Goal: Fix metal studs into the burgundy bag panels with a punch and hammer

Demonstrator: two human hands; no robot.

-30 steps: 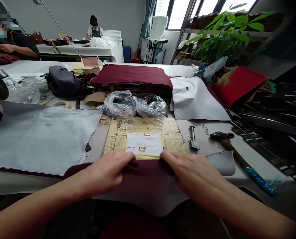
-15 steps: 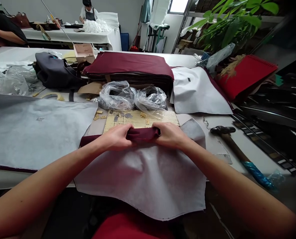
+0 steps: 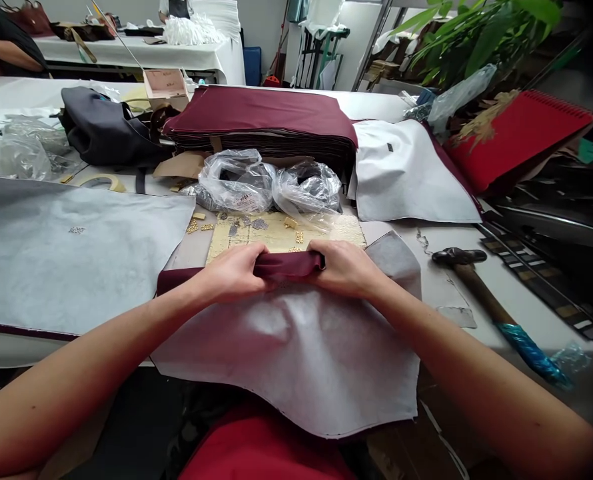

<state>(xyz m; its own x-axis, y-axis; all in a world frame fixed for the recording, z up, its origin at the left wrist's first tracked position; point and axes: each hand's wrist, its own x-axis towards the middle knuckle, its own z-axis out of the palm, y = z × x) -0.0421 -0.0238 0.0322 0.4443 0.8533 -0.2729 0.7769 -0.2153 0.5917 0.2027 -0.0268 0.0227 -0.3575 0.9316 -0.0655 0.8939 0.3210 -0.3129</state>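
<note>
Both of my hands grip a folded leather piece [image 3: 296, 353], maroon on its face and pale grey on its back. My left hand [image 3: 239, 270] pinches the maroon fold on the left, and my right hand [image 3: 339, 267] pinches it on the right. Between them the fold lies raised, with the grey side draped over the table's front edge toward me. Just beyond the fold lies a worn yellowish board [image 3: 216, 250] with small gold and silver metal pieces on it. My fingertips are mostly hidden behind the leather.
Another grey-backed leather piece [image 3: 76, 267] lies left. Plastic bags of parts [image 3: 236, 183] sit before a maroon leather stack [image 3: 271, 110]. To the right are a hammer [image 3: 481, 287], a grey-backed piece [image 3: 411, 177] and a red spiral pad [image 3: 521, 140]. Other people work behind.
The camera view has tilted down and shifted slightly left, so the surroundings sit a little differently. My hands keep the same hold on the folded leather.
</note>
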